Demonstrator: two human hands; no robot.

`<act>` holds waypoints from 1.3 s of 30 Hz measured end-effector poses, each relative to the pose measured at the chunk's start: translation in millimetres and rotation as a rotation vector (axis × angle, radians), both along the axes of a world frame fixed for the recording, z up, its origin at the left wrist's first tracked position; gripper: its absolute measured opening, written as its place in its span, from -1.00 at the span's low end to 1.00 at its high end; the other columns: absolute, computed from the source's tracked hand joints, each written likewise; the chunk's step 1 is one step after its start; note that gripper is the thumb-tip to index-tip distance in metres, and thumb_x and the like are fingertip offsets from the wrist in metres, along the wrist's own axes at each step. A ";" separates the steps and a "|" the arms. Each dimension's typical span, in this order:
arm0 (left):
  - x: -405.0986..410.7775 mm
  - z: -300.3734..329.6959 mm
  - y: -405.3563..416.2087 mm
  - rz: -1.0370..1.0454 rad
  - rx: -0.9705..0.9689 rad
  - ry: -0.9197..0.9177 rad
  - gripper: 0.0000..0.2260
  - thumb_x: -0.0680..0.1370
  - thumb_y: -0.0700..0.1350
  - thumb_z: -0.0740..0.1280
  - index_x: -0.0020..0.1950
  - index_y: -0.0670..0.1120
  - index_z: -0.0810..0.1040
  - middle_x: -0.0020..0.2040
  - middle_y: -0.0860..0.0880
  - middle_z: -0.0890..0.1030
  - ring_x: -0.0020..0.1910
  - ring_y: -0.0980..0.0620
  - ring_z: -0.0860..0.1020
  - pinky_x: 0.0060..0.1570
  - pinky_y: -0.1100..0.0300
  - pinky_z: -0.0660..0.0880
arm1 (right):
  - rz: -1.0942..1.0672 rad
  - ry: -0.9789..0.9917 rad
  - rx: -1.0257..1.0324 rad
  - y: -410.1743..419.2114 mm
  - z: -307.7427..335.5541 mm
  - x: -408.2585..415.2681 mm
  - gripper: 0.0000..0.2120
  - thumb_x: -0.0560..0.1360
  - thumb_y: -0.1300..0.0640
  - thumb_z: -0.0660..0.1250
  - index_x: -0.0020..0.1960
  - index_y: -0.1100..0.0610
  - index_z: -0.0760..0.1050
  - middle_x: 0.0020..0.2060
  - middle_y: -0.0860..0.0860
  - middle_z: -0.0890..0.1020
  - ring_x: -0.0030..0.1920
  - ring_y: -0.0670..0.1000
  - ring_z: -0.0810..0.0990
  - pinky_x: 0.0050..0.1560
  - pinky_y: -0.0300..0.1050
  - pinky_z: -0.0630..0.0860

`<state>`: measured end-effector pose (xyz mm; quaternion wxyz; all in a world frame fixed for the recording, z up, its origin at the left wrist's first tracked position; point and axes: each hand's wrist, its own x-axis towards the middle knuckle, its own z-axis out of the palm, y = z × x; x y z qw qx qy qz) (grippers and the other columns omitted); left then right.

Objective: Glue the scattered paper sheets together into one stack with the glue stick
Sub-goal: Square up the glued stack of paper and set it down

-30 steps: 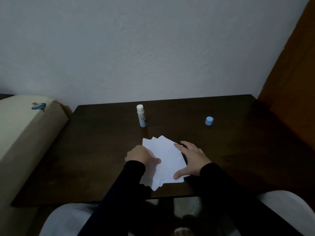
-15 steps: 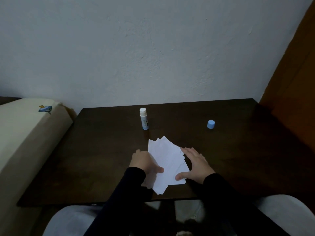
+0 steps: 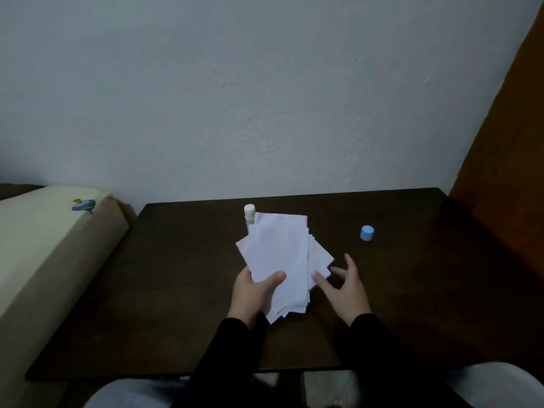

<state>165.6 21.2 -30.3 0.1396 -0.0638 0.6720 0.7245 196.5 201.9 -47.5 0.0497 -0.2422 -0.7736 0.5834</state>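
One fanned bunch of paper sheets [image 3: 279,257] held above a dark surface [image 3: 182,290], one glue stick [image 3: 249,214], one blue cap [image 3: 367,233].

The left hand [image 3: 251,293] grips the sheets' lower edge, thumb on top, its other fingers hidden beneath. The right hand [image 3: 344,287], at the bunch's 4 o'clock, has its fingers spread and relaxed, with one fingertip at the sheets' edge. The stick stands uncapped at the bunch's 11 o'clock; the cap sits at 2 o'clock.

White paper sheets [image 3: 279,254] on a dark brown table [image 3: 176,290], pale blue cap [image 3: 367,233] (plain, unpatterned)
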 end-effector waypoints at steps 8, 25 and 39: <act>-8.9 -13.4 20.6 0.069 0.046 0.134 -0.51 0.38 -0.06 0.54 0.25 0.06 0.45 0.14 0.05 0.61 0.13 0.06 0.58 0.09 0.03 0.59 | 0.099 0.144 -0.214 -10.4 14.5 -29.4 -0.74 0.52 0.08 0.36 0.19 -0.03 0.44 0.06 -0.13 0.58 0.07 -0.17 0.54 0.06 -0.17 0.53; -55.6 -32.4 28.0 0.022 -0.335 0.433 -0.52 0.56 -0.17 0.33 0.18 0.42 0.31 0.17 0.25 0.47 0.28 0.12 0.43 0.22 0.14 0.46 | 0.099 0.377 0.390 -1.0 -21.1 -57.7 -0.64 0.50 -0.04 0.30 0.26 -0.24 0.32 0.17 -0.35 0.39 0.25 -0.25 0.30 0.39 -0.02 0.22; -62.0 -37.6 34.5 0.032 -0.371 0.381 -0.79 0.59 -0.10 0.30 0.08 0.20 0.36 0.01 0.14 0.56 0.02 0.25 0.56 -0.13 0.35 0.50 | 0.041 0.326 0.063 -12.8 -36.4 -78.2 -0.78 0.57 0.06 0.25 0.18 -0.11 0.33 0.02 -0.09 0.51 0.00 -0.14 0.54 -0.18 -0.32 0.44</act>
